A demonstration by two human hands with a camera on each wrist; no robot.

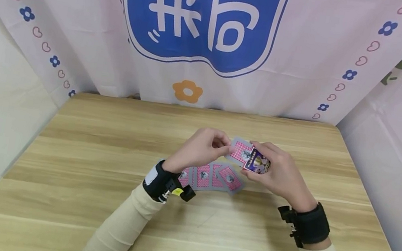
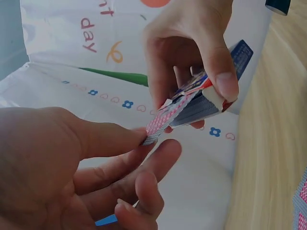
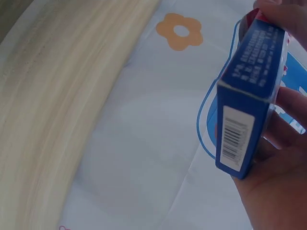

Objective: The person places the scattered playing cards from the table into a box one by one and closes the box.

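My left hand (image 1: pixel 199 148) pinches the end of a pink-checked playing card (image 1: pixel 238 150) between thumb and fingers. The card's other end is at the open mouth of a card box (image 1: pixel 256 161), gripped by my right hand (image 1: pixel 283 173). In the left wrist view, a stack of grey-edged cards (image 2: pixel 197 112) shows inside the box under a torn flap. The right wrist view has the blue box's closed end (image 3: pixel 235 139) with a white barcode label. Below the hands, several face-down cards (image 1: pixel 203 176) lie overlapping in a row, the leftmost partly hidden by my left wrist.
The wooden table (image 1: pixel 93 205) extends around the cards. A white printed cloth (image 1: pixel 114 72) hangs along its back edge, with more cloth at both sides. Each wrist wears a black strap (image 1: pixel 312 224) with a small camera.
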